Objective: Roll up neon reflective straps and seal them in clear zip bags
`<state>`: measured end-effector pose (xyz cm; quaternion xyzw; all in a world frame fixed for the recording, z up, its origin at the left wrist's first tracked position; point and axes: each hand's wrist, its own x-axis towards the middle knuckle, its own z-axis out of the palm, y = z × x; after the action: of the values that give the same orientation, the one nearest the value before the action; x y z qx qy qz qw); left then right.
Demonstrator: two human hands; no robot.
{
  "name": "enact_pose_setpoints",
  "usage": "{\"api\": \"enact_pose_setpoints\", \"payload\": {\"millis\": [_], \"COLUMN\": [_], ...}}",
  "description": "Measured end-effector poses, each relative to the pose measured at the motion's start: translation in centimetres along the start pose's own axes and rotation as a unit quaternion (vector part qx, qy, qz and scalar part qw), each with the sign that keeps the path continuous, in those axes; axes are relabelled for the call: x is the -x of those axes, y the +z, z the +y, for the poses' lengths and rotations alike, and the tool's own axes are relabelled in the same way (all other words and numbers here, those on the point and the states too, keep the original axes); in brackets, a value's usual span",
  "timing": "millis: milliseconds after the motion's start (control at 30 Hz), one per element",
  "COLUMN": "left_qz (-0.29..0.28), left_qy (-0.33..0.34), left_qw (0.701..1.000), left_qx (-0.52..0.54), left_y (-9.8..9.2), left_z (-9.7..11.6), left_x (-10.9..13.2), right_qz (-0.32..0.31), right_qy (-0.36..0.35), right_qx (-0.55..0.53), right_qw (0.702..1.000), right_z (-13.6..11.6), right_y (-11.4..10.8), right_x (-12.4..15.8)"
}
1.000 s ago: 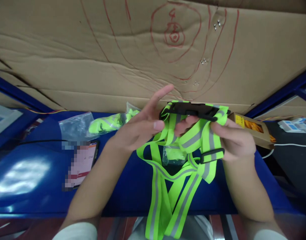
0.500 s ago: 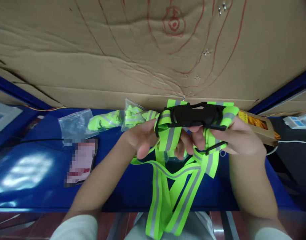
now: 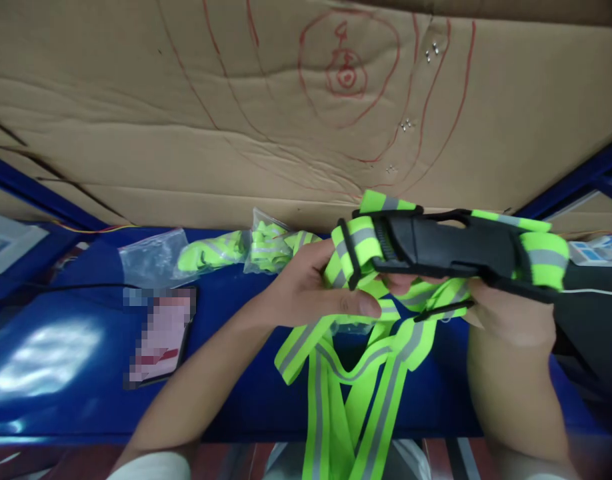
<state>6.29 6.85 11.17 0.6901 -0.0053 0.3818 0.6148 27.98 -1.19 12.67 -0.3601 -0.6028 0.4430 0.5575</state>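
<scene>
A neon-green reflective strap [image 3: 315,400] with a grey stripe hangs in loops between my hands, down over the table's front edge. Its large black side-release buckle [image 3: 451,243] is fastened and held up close to the camera. My left hand [image 3: 311,287] is closed on the strap just left of the buckle, thumb in front and fingers mostly hidden behind the webbing. My right hand [image 3: 513,313] grips the strap from beneath the buckle's right end, which hides most of its fingers. A black slider [image 3: 355,253] sits on the strap's left part, near the left hand.
Bagged green straps [image 3: 213,252] and another clear bag [image 3: 269,243] of them lie along the back of the blue table [image 3: 226,373]. An empty-looking plastic bag [image 3: 153,257] and a phone [image 3: 161,337] are at left. A cardboard panel [image 3: 111,133] with red drawn rings stands behind.
The buckle has moved right and nearer the camera. My left thumb has come across the strap, and its fingers have gone behind it. My right hand has shifted slightly right.
</scene>
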Motion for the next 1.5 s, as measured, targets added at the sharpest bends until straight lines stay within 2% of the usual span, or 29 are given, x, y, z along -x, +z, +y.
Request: {"api": "enact_pose_setpoints", "payload": {"millis": [67,133,267,367,433,500,633,767,833,867,933,1000,1067,1133,1233,1367,1433,1500], "left_qz": [0.01,0.03,0.089,0.062,0.036,0.036,0.055,0.101,0.072,0.043,-0.02,-0.062,-0.083,-0.087,-0.077,-0.058,-0.063,-0.074], "left_qy": [0.009,-0.002,-0.017,-0.029,-0.045,-0.073,-0.13,-0.103,-0.107,-0.111,-0.104,-0.081,-0.058,-0.055,-0.073,-0.092,-0.092,-0.097], "left_qw": [0.999,0.995,0.985,0.994,0.998,0.997,0.988,0.975,0.972,0.972,0.972,0.969,0.964,0.961,0.959,0.958,0.955,0.954], "left_qx": [-0.047,-0.095,-0.146,-0.09,-0.028,-0.013,-0.07,-0.171,-0.198,-0.202,-0.208,-0.225,-0.245,-0.255,-0.262,-0.264,-0.274,-0.275], "left_y": [0.1,0.4,1.0,1.3,1.4,1.5,1.8,1.5,1.2,1.1,0.9,1.0,1.1,1.3,1.3,1.0,0.9,0.8], "left_z": [0.2,0.3,-0.1,-0.4,-0.6,-0.6,-0.8,-1.1,-1.4,-1.6,-1.9,-2.2,-2.4,-2.4,-2.3,-2.0,-1.9,-2.1], "left_x": [0.0,0.1,0.3,0.5,0.4,0.3,0.2,0.2,0.2,0.2,0.3,0.3,0.4,0.5,0.6,0.7,0.6,0.5], "right_qz": [0.027,0.048,0.1,0.08,0.06,0.056,0.07,0.107,0.134,0.128,0.053,-0.035,-0.067,-0.059,-0.103,-0.155,-0.167,-0.17], "right_qy": [-0.054,-0.08,-0.062,-0.056,-0.068,-0.089,-0.124,-0.099,-0.105,-0.113,-0.106,-0.055,0.011,0.063,0.122,0.224,0.234,0.192], "right_qx": [-0.021,-0.046,-0.039,0.067,0.158,0.228,0.284,0.328,0.359,0.37,0.375,0.342,0.284,0.226,0.131,-0.017,-0.012,0.023], "right_qw": [0.998,0.995,0.992,0.993,0.983,0.968,0.948,0.934,0.918,0.913,0.92,0.937,0.957,0.97,0.978,0.962,0.958,0.966], "right_z": [0.0,0.4,1.5,1.5,1.0,0.3,0.0,0.4,0.1,-0.2,-1.1,-2.0,-2.3,-1.8,0.3,2.6,2.7,2.0], "right_y": [0.4,0.6,0.8,0.9,1.1,1.5,2.0,0.9,-0.2,-0.6,-1.4,-1.8,-2.3,-2.9,-4.2,-5.0,-4.9,-4.6], "right_x": [-0.2,-0.5,-0.6,-0.5,-0.6,-0.8,-1.6,-2.3,-2.4,-2.3,-2.0,-1.8,-1.7,-2.0,-2.8,-3.7,-3.9,-3.8]}}
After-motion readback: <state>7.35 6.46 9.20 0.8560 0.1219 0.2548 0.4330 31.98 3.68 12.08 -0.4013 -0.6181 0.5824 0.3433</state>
